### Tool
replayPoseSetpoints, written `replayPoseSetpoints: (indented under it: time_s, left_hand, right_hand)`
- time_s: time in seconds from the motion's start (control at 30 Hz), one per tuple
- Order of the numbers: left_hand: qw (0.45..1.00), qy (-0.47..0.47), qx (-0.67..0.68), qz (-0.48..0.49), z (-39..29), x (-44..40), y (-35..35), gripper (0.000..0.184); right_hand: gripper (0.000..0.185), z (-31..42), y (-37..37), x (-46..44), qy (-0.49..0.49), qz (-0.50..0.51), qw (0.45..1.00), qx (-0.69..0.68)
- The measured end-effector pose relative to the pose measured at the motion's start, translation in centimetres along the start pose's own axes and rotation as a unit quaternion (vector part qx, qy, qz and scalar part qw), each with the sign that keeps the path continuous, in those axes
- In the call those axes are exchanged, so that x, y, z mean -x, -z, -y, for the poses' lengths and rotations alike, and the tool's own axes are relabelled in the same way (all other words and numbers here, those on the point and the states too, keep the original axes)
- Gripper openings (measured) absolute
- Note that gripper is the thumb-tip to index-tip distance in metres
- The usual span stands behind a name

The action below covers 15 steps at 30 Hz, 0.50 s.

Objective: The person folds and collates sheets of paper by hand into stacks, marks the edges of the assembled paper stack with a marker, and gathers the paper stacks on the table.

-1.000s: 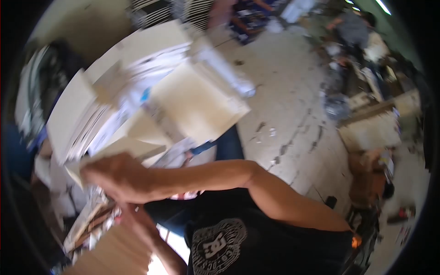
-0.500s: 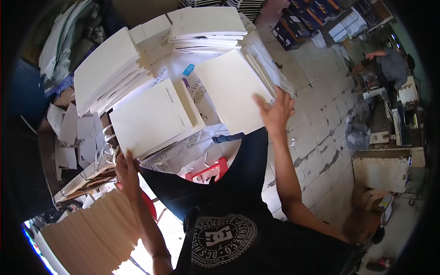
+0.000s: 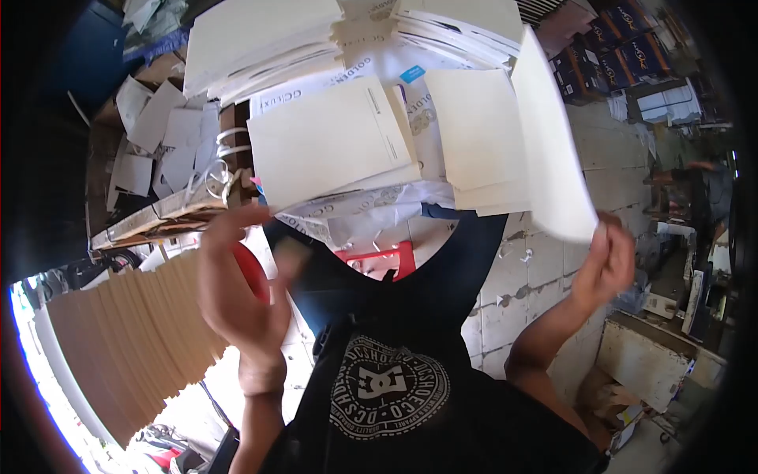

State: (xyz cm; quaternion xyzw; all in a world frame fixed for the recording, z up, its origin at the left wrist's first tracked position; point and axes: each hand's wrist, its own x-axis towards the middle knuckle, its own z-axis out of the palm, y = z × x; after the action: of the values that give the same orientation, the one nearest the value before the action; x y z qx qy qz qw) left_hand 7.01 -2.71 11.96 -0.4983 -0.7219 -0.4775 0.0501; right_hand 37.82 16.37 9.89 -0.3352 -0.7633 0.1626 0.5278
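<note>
My right hand point(image 3: 606, 265) pinches the lower corner of a cream paper sheet point(image 3: 549, 150), which stands lifted and curved at the right. Beside it lies a stack of blank cream sheets point(image 3: 480, 130). My left hand point(image 3: 243, 288) is blurred, with thumb and fingers apart, just below the left paper stack point(image 3: 324, 146). That stack's top sheet bears a few small printed lines near its right edge. A tan blur by the left thumb is too smeared to name.
Taller paper piles point(image 3: 264, 39) stand at the back of the surface, which is covered in printed wrapping point(image 3: 430, 154). A blue tag point(image 3: 412, 74) lies between the stacks. Left is a wooden box of scraps point(image 3: 162, 118); below stands a large brown stack point(image 3: 134, 340). A red stool point(image 3: 379, 261) shows underneath.
My right hand has moved right and lifted a sheet off the right stack. My left hand has left the left stack's corner and come closer, fingers spread. The view has shifted.
</note>
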Motion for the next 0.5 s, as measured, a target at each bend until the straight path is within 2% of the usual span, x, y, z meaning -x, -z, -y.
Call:
replayPoseSetpoints:
  time_s: [0.03,0.07,0.1,0.13,0.17,0.2,0.23,0.3,0.33,0.4,0.47,0.5]
  left_hand:
    - [0.993,-0.054,0.065,0.078,-2.6,-0.8,-0.5,0.048]
    - [0.983,-0.124,0.095,0.095,-4.2,-1.0,-2.0,0.049]
    - [0.967,-0.192,0.126,0.115,-5.9,-1.2,-3.5,0.05]
    - [0.961,-0.22,0.127,0.108,-6.4,-0.8,-4.9,0.047]
    - [0.955,-0.247,0.128,0.102,-7.0,-0.5,-6.3,0.043]
    - [0.957,-0.222,0.133,0.129,-6.9,0.3,-7.2,0.038]
    - [0.953,-0.223,0.168,0.118,-5.6,1.1,-8.7,0.032]
    - [0.964,-0.16,0.151,0.146,-4.1,1.3,-9.1,0.032]
    - [0.972,-0.123,0.131,0.154,-3.3,1.7,-9.0,0.032]
    - [0.974,-0.123,0.164,0.091,-1.9,3.2,-10.1,0.038]
    - [0.973,-0.14,0.158,0.095,-1.8,5.3,-10.4,0.043]
    - [0.983,-0.123,0.117,0.069,-1.9,5.9,-10.2,0.044]
  right_hand:
    - [0.007,2.1,-0.3,-0.3,0.074,0.04,0.995,-0.058]
    - [0.006,3.8,-0.9,-0.4,0.103,0.065,0.986,-0.116]
    - [0.012,5.7,-1.5,-0.6,0.107,0.101,0.979,-0.138]
    - [0.018,6.4,-1.8,-0.7,0.109,0.136,0.966,-0.189]
    - [0.019,7.0,-2.0,-0.1,0.036,0.123,0.967,-0.22]
    - [0.02,7.5,-2.1,1.0,-0.039,0.109,0.961,-0.252]
    - [0.016,7.5,-2.2,2.1,-0.116,0.112,0.959,-0.234]
    - [0.014,8.2,-2.9,3.7,-0.263,0.125,0.938,-0.186]
    - [0.016,6.9,-2.8,4.7,-0.269,0.196,0.923,-0.194]
    - [0.016,6.5,-4.2,6.6,-0.296,0.205,0.907,-0.22]
    - [0.019,7.1,-6.4,7.7,-0.317,0.182,0.892,-0.267]
    - [0.014,7.9,-7.5,7.6,-0.335,0.163,0.886,-0.278]
